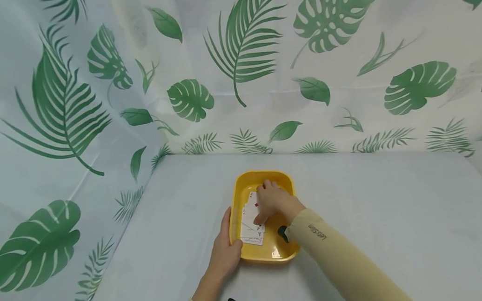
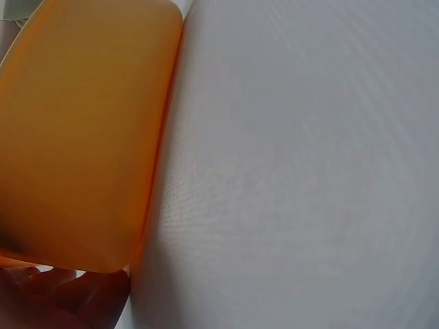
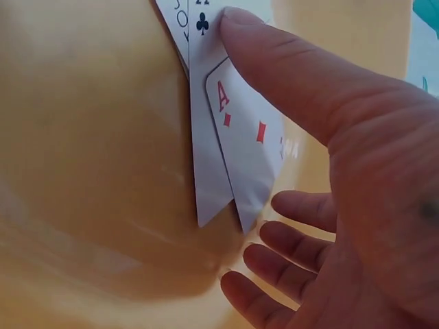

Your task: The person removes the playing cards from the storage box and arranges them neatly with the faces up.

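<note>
**Cards in a yellow tray, one hand on each**

A yellow tray (image 1: 286,181) sits near the middle of a pale grey table (image 1: 375,206), and a small spread of playing cards (image 1: 251,224) lies inside it, toward its left half. The right hand (image 1: 275,200) reaches down into the tray from above and covers the far end of the cards. From the right wrist view the thumb (image 3: 288,72) presses flat on the top edge of the cards while the other fingers (image 3: 274,257) hang loose and slightly curled just under them, so the hand pins the cards against the tray floor more than it grips them. An ace of diamonds (image 3: 250,147) lies uppermost, overlapping a club card (image 3: 204,103) beneath it.

The left hand (image 1: 226,249) holds the tray's left rim, thumb hooked over the edge and fingers wrapped round the outside wall. Its wrist view shows only the smooth orange-yellow wall (image 2: 82,137) and a sliver of fingers (image 2: 62,298) below.

The tray is glossy moulded plastic, a rounded rectangle with soft corners and a shallow curved basin. The cards are thin, white and stiff, with rounded corners. The tabletop looks matte and finely woven. Behind it hangs a smooth white curtain (image 1: 346,92) printed with green leaves. Both arms wear cream sleeves (image 1: 345,264)
</note>
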`<state>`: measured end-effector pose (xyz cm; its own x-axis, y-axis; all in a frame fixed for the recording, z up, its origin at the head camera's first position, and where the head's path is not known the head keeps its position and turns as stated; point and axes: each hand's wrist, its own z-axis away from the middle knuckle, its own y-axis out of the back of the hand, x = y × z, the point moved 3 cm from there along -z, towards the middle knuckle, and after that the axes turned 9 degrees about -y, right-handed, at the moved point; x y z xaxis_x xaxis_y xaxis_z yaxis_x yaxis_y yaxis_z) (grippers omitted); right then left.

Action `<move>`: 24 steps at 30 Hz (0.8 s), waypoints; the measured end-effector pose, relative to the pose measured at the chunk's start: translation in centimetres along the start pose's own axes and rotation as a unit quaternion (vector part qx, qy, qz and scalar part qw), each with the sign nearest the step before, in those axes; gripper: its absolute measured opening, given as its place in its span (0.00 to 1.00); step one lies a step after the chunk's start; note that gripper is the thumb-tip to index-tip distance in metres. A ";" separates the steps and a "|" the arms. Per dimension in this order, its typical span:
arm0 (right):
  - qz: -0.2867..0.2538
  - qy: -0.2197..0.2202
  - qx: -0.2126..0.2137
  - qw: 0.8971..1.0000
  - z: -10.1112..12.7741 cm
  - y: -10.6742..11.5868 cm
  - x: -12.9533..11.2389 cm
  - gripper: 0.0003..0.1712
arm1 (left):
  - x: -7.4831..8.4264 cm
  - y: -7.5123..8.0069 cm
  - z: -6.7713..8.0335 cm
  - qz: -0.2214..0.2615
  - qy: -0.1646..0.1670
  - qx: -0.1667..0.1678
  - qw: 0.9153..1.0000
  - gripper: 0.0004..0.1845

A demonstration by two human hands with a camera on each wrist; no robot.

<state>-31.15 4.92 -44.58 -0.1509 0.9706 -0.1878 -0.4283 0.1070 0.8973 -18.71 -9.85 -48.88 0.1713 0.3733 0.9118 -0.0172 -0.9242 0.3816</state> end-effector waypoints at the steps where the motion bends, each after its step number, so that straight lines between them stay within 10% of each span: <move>1: -0.001 0.000 0.001 1.000 -0.1 -0.1 0.0 0.54 | 0.0 0.0 0.0 -0.003 -0.002 0.001 1.000 0.46; 24: 0.028 0.032 0.044 0.998 -0.3 -0.3 -0.7 0.62 | 0.1 -0.2 0.0 -0.038 -0.016 0.010 0.999 0.43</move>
<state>-31.16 4.18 -44.82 -0.2293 0.9602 -0.1595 -0.3387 0.0749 0.9379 -18.65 -9.67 -48.86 0.2032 0.4408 0.8743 0.0160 -0.8943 0.4471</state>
